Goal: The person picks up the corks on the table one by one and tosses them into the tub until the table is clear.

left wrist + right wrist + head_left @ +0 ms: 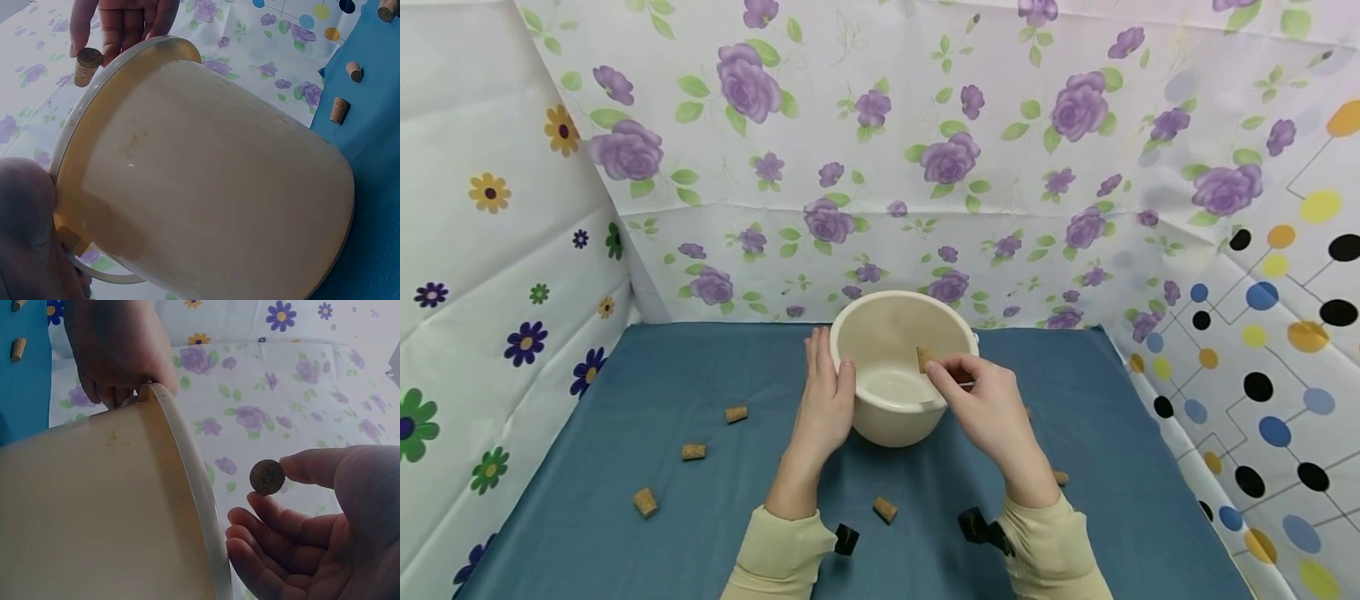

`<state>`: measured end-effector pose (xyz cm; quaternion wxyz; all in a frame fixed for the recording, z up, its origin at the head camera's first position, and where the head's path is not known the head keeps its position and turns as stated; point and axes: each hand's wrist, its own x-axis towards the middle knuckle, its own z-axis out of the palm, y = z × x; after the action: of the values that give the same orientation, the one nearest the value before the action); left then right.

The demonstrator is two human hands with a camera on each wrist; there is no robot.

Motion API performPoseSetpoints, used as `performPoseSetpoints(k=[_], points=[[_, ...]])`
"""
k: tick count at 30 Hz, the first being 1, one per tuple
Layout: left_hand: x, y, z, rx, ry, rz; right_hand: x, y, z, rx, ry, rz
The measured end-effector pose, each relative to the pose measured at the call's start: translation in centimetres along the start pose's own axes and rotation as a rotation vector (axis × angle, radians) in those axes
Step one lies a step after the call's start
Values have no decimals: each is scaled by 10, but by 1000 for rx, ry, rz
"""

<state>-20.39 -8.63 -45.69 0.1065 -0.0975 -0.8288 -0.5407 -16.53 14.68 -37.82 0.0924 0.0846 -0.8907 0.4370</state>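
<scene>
A cream plastic bucket (891, 427) is tilted with its mouth toward me on the blue cloth. My left hand (823, 408) grips its rim on the left side, thumb at the edge and fingers along the outer wall. Between thumb and forefinger, my right hand (988, 408) pinches a cork (922, 360) over the right part of the bucket's mouth. From the right wrist the cork (267, 477) shows end-on, just beyond the rim, with the other fingers loosely bent near the rim. The bucket's handle (112, 277) hangs along its side in the left wrist view.
Three corks lie left on the blue cloth (760, 483): a far one (736, 414), a middle one (693, 452) and a near one (645, 502). Another cork (885, 509) lies between the forearms. The right arm partly hides a cork (1060, 477). Patterned sheets stand around.
</scene>
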Motion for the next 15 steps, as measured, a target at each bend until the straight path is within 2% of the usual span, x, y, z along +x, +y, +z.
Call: performPoseSetpoints(k=[15], points=[[0, 0, 0, 11, 5, -7, 8, -4, 7, 1, -15, -4]])
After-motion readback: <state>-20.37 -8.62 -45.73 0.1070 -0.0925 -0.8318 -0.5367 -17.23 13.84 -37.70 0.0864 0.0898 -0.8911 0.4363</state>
